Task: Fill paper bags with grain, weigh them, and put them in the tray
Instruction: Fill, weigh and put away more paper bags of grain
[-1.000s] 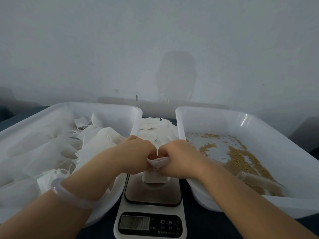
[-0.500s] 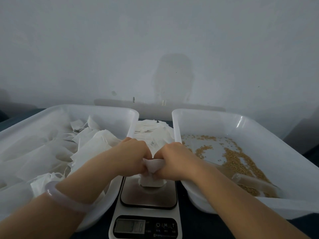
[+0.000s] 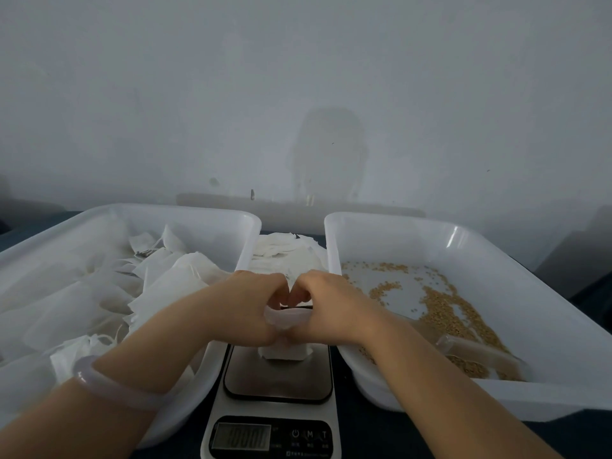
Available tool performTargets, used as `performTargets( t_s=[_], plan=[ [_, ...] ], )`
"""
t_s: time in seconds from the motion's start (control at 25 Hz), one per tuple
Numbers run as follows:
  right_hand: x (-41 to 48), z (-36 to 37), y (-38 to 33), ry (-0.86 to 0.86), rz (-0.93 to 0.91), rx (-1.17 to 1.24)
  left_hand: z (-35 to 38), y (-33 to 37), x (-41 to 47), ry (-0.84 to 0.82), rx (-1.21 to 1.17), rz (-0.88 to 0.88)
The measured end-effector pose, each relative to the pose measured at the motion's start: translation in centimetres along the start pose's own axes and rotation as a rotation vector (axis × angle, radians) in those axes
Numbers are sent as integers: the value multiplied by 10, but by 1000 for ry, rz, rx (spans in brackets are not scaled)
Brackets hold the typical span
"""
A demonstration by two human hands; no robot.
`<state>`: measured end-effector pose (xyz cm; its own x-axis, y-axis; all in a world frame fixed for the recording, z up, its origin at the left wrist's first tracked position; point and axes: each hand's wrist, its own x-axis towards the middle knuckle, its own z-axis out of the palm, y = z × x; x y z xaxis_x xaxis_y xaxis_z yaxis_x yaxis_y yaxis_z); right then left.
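A small white paper bag [image 3: 284, 352] stands on the dark platform of the kitchen scale [image 3: 277, 385]. My left hand [image 3: 246, 309] and my right hand [image 3: 326, 308] meet above the scale, and both pinch the bag's top edge with curled fingers. The bag's upper part is mostly hidden behind my hands. The white tray [image 3: 212, 369] on the left holds several white paper bags. Brown grain [image 3: 447, 313] lies scattered in the white tray [image 3: 563, 329] on the right.
A clear scoop [image 3: 477, 352] lies in the grain tray near its front. A pile of empty white bags [image 3: 288, 253] sits between the two trays behind the scale. The scale's display [image 3: 241, 437] faces me at the front edge. A plain wall rises behind.
My hands have shifted slightly on the bag's top and the knuckles have come closer together. The bag stays on the scale.
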<state>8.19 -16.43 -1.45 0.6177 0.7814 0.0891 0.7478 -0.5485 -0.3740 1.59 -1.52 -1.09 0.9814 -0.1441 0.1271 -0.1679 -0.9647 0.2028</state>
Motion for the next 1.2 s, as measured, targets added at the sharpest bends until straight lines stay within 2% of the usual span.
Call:
performTargets(
  t_s=[0.32, 1.2],
  plan=[
    [-3, -1, 3, -16, 65, 137, -6, 1, -3, -47, -88, -22],
    [-4, -2, 2, -31, 90, 208, -10, 6, -6, -91, -84, -42]
  ],
)
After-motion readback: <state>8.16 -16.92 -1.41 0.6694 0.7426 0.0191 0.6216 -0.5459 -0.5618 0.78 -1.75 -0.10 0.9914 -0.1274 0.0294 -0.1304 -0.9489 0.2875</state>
